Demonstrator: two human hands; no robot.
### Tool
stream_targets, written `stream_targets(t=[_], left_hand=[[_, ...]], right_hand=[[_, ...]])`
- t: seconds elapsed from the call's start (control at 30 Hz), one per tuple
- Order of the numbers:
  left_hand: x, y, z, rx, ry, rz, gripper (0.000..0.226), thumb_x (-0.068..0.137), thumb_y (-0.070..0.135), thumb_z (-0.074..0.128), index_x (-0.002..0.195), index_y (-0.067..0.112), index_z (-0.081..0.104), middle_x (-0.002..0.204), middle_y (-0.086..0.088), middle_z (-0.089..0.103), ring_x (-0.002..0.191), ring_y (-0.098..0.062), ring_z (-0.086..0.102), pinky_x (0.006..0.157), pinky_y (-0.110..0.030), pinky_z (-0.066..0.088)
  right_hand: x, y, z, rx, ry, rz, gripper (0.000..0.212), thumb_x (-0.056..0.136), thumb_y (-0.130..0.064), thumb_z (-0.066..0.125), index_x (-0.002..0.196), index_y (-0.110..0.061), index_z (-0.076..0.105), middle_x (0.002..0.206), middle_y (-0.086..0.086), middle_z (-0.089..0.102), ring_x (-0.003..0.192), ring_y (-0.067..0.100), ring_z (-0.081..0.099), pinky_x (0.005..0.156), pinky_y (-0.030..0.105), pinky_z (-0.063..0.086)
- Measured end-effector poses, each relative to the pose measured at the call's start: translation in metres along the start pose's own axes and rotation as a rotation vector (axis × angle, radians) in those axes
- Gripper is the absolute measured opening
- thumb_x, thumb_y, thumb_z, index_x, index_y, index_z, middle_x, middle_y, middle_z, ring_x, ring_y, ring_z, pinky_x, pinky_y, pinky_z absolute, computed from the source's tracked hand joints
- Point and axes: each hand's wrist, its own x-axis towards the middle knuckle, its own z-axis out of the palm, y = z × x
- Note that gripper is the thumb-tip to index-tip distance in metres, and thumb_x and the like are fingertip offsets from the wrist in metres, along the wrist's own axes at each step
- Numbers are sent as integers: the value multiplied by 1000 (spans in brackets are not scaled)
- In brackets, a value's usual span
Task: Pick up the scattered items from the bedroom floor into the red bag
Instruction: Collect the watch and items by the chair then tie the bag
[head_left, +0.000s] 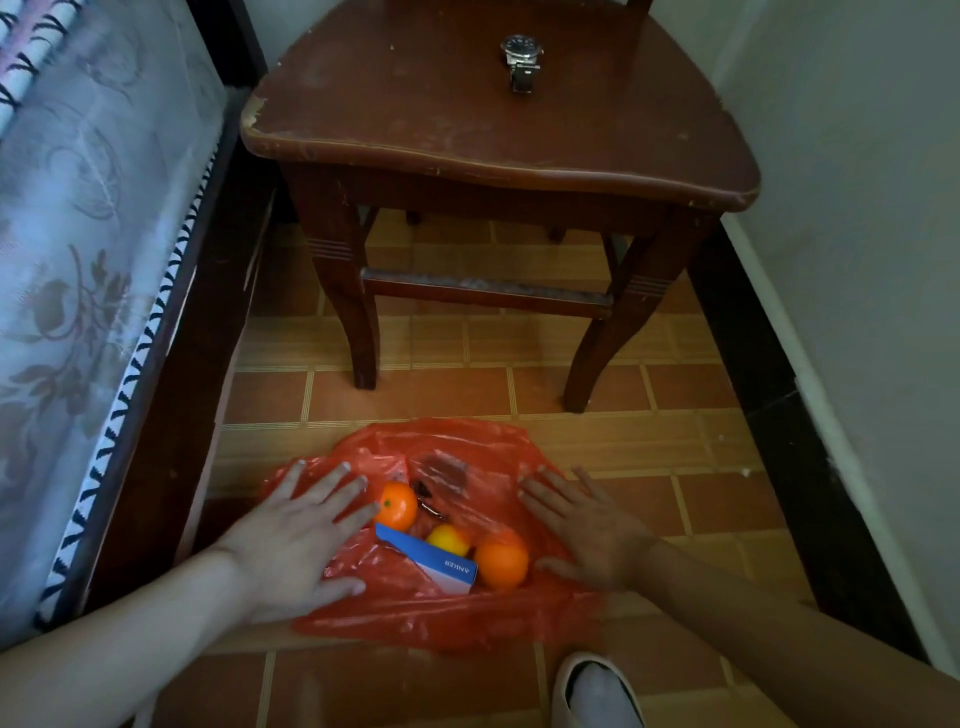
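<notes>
A: Where is the red bag (415, 613)?

B: Flat on the tiled floor (675, 384), in front of the wooden chair (493, 135), with the bed (93, 260) along its left side. It is thin, see-through plastic, crumpled, and spread wider side to side than front to back.

A: And the hands?

B: Both lie palm down on it. The left hand (296, 540) rests on the bag's left part, fingers (337, 486) straight and fanned, pointing up and to the right; the tips are just beside an orange (396, 505). The right hand (587, 525) rests on the right edge, fingers (545, 499) spread and pointing up and to the left. Neither has hold of anything: they only press on the plastic.

A: What sits between them?

B: The orange with its stem end up, a second orange (501, 564) nearer the right hand, a small yellow fruit (448, 539) between the two, and a blue and white box (426, 561). The box's long axis runs on a slant, from upper left by the first orange down to lower right, where its printed end touches the second orange. There is also something dark (428, 501) behind the fruit (too dim to name).

A: Anything else?

B: A wristwatch (521, 60) lies on the chair seat, and a pale slipper (597, 691) shows at the bottom edge.
</notes>
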Motion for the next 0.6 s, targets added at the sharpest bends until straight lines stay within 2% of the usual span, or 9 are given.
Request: stream_targets(t=[0.1, 0.2, 0.33, 0.4, 0.47, 0.6], left_hand=[[2, 13, -8, -53, 88, 52, 87, 91, 82, 21, 162, 37, -3, 171, 2, -10, 155, -22, -22, 125, -54, -12], [1, 19, -9, -37, 81, 84, 86, 92, 80, 22, 162, 38, -3, 171, 2, -12, 155, -23, -24, 123, -54, -15], [0, 17, -6, 57, 33, 86, 85, 94, 78, 24, 162, 36, -5, 171, -2, -15, 153, -27, -28, 121, -59, -17], [0, 13, -5, 103, 48, 83, 85, 94, 77, 22, 162, 35, -7, 170, -4, -16, 152, -30, -29, 120, -61, -18], [2, 10, -5, 126, 60, 74, 85, 95, 77, 21, 162, 34, -8, 170, -5, -19, 152, -30, -30, 119, -63, -18], [3, 7, -7, 139, 29, 60, 86, 95, 76, 24, 162, 33, -9, 169, -5, -20, 151, -30, -30, 119, -63, -19]], right_hand=[[8, -21, -29, 40, 103, -57, 84, 100, -73, 24, 165, -29, -9, 172, -6, -18, 156, 19, -24, 123, 50, -17], [29, -50, -48, 9, 162, -217, 80, 103, -66, 30, 166, -26, 0, 173, -4, -13, 157, 20, -21, 124, 52, -13], [72, -57, -37, -209, 47, -313, 78, 105, -62, 29, 165, -20, 1, 172, 2, -12, 157, 24, -19, 125, 55, -10], [92, -39, -35, -304, -28, -270, 74, 107, -58, 27, 165, -21, -1, 171, 2, -14, 156, 24, -21, 126, 57, -9], [103, -18, -39, -369, -84, -216, 70, 108, -55, 24, 164, -20, -1, 171, 2, -13, 154, 23, -24, 123, 57, -16], [109, 14, -38, -455, -182, -162, 70, 109, -50, 24, 165, -17, -2, 173, 4, -9, 157, 24, -20, 119, 54, -19]])
